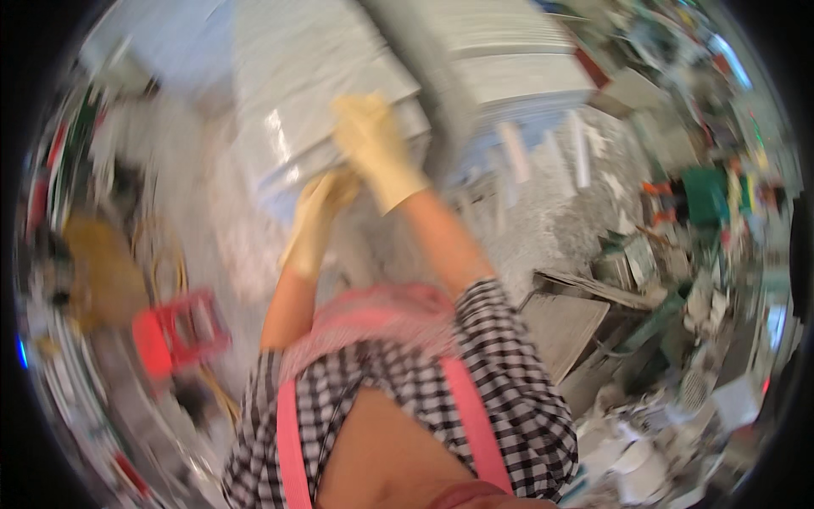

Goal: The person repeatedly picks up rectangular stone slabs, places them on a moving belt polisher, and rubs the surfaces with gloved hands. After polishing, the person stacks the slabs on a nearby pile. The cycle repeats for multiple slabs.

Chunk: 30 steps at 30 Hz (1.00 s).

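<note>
Both my hands wear pale yellow gloves and are at the near end of a stack of broad white sheets [314,64], partly wrapped in glossy clear film. My right hand [373,140] lies over the stack's near right corner, its fingers bunched together. Lower and to the left, my left hand [320,208] is against the near edge, fingers curled in and closed. Motion blur and the gloves hide whatever either hand grips. What the sheets are made of I cannot make out.
A second stack of white sheets [526,81] stands at the right, beyond a dark gap. A red plastic stool [182,331] is on the floor at the left. Worn boards [564,327] and heaped scraps [644,458] lie at the right. A green-topped item [705,195] is farther off.
</note>
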### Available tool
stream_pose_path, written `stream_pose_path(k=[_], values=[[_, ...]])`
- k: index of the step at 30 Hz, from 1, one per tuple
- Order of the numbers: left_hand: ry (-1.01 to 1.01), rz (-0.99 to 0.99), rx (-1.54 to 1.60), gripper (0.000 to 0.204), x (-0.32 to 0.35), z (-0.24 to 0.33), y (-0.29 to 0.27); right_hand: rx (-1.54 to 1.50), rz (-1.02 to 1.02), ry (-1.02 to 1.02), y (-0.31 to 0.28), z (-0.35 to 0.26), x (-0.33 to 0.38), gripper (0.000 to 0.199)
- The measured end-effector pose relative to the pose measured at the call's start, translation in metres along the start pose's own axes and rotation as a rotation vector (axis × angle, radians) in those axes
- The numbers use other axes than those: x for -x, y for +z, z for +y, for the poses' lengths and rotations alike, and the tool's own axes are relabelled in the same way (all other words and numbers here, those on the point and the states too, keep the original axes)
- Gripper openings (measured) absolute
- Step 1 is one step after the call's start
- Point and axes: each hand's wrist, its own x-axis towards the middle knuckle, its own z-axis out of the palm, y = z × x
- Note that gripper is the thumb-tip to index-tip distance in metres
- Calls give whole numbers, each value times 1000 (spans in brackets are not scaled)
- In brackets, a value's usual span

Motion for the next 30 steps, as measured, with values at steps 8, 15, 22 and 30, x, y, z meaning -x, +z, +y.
stream_pose_path(k=[8, 15, 22, 30], values=[[-121, -20, 217, 42, -1, 17, 8, -183, -299, 234, -20, 79, -71, 39], [-143, 4, 292, 43, 1, 25, 16, 207, -656, -40, 10, 73, -99, 44], [-134, 85, 506, 33, 0, 17, 18, 140, -789, 53, -29, 36, -71, 48], [-149, 92, 741, 39, 4, 19, 20, 267, -610, 39, -44, -2, -34, 48]])
